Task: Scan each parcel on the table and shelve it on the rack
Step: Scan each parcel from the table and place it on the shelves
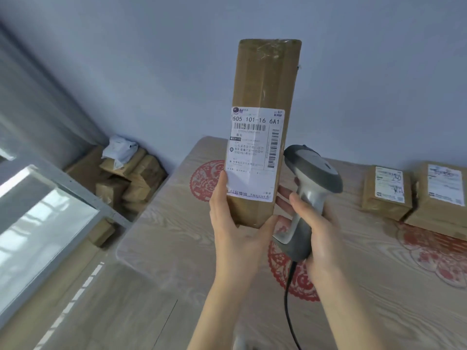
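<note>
Head view.

Left hand point(235, 223): closed round the lower end of a tall brown parcel point(265, 79). Thumb laid along the left edge, over the lower corner of the white label point(255, 152). Fingertips showing round the opposite edge.

Parcel held upright, clear of the table point(177, 236), rising well above the grip. Label face turned to the camera, barcodes visible, sited just above the thumb.

Right hand point(321, 233): wrapped round the handle of a grey scanner point(313, 170), fingers curled on the front of the handle. Scanner head above this grip, just beside the parcel's right edge, level with the lower half of the label. Contact between head and parcel not determinable.

Black cable point(290, 299) leaving the handle base and running down below the grip to the bottom of the frame.

Beneath both grips: wood-grain table top bearing red paper-cut motifs point(206, 178).

Right of the scanner grip, well apart: a smaller flat parcel point(386, 193) and a larger flat parcel point(442, 195), side by side on the table, white labels uppermost.

Left of the parcel grip, well apart: grey metal rack point(63, 183). Beyond it, in the corner, a heap of brown boxes point(131, 178) topped by a white bag point(120, 149).
</note>
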